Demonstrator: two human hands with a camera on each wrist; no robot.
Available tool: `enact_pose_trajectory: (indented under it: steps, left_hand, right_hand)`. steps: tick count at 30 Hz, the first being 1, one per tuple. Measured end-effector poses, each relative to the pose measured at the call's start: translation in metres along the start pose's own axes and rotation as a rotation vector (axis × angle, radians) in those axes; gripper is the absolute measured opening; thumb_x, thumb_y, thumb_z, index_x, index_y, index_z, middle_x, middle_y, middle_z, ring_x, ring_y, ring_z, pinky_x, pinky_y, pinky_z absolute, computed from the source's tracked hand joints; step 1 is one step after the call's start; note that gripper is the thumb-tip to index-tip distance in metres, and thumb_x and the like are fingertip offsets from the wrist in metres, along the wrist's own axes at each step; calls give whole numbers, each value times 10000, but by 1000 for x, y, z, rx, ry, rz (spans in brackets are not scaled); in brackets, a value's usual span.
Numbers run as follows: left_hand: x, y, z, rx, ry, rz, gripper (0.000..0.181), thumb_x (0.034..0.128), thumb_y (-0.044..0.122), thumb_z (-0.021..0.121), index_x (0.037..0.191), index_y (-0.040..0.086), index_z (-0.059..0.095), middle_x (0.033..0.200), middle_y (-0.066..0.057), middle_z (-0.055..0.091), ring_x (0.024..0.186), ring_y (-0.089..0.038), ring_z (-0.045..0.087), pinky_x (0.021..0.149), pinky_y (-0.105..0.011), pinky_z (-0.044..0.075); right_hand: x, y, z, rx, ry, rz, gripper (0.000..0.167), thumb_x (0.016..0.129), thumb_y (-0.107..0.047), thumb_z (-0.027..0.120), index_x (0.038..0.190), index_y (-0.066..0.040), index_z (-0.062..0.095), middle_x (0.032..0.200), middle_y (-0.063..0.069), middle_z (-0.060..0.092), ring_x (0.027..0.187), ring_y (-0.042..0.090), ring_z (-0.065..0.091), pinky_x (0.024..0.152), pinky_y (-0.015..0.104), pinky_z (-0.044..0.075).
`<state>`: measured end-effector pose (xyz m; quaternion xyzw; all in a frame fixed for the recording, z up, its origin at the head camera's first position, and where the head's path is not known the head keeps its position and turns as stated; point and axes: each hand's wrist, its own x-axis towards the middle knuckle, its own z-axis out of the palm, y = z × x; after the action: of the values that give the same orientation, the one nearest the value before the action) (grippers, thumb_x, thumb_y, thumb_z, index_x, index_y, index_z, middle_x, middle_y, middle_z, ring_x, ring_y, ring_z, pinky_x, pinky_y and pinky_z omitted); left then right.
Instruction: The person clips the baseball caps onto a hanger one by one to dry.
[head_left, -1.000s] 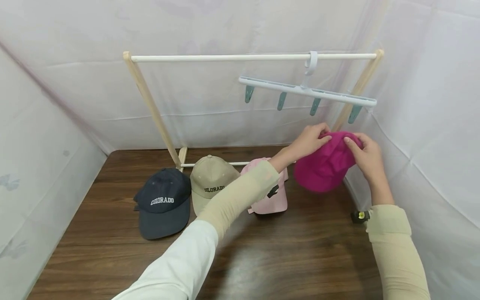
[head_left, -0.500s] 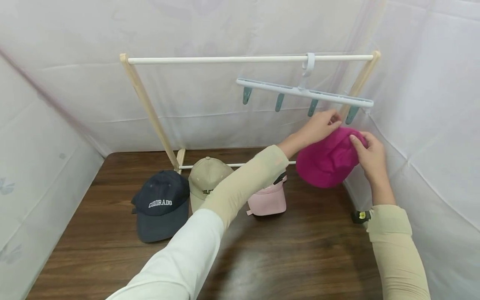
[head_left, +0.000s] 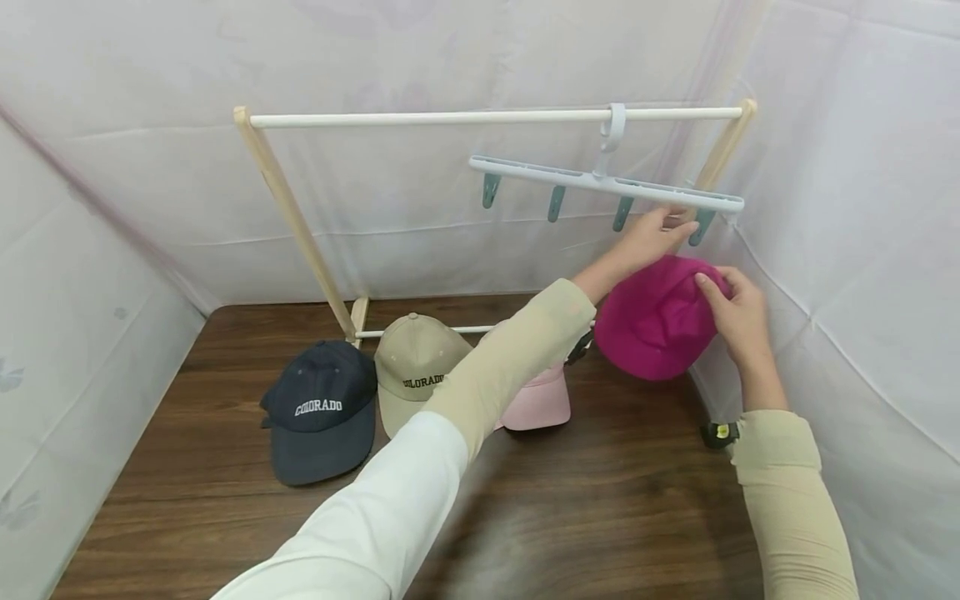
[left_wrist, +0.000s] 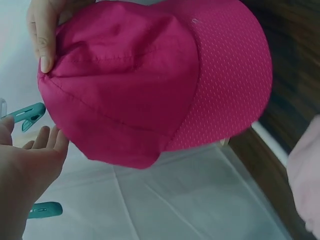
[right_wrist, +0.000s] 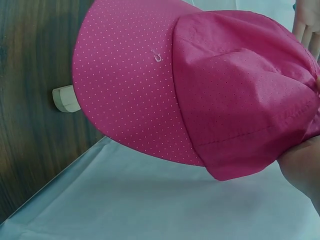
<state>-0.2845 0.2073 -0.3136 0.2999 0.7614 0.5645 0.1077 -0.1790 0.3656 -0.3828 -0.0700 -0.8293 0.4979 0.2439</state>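
My right hand (head_left: pixel 742 317) pinches the crown of a magenta cap (head_left: pixel 656 321) between thumb and fingers, and the cap hangs brim down. White dots cover its brim in both wrist views. Close above the cap, my left hand (head_left: pixel 656 235) is off the fabric, at the rightmost teal clip (head_left: pixel 702 227) of a white clip hanger (head_left: pixel 540 172). The left wrist view shows the left hand's fingers (left_wrist: pixel 52 142) loosely bent beside the crown, with the thumb overlapping the clip's end; whether it touches is unclear.
The hanger hooks over the white rail (head_left: pixel 420 118) of a wooden-ended rack. A navy cap (head_left: pixel 322 412), a beige cap (head_left: pixel 416 358) and a pale pink cap (head_left: pixel 536 404) line the brown table (head_left: pixel 600 517). A tape measure (head_left: pixel 718 434) lies near the right cloth wall.
My left hand has let go of the magenta cap and moved up and right to the rightmost clip. My right hand still holds the cap, nearly in place.
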Motion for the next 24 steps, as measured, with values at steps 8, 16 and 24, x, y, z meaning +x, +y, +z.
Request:
enact_pose_trajectory:
  steps: [8,16,24]
  left_hand:
    - [6,2,14,-317,94,-84,481,984,228,698,1416,63,561,1378,-64,636,1121,-130,663,850,-192,542]
    - [8,5,27,-475,125,-27,384,917,71,758,1290,35,673,1264,-77,703,1051,-75,686,776,-182,566]
    - [2,8,22,-482,61,28,292,965,41,685,1251,-13,678,1168,-131,719,904,-78,678,766,-166,555]
  right_hand:
    - [-1,-1,2,-31,-10,17,160,991,-290,676,1070,-152,694,811,-237,618,694,-22,561,593,109,469]
    - [-15,-28,-3,4,-51,37,118,997,-228,658,1046,-123,681,802,-196,623,674,3,580,586,128,489]
    - [-8,-12,-3,-18,-17,17,137,993,-259,672,1048,-135,694,801,-215,616,674,-12,566,580,113,472]
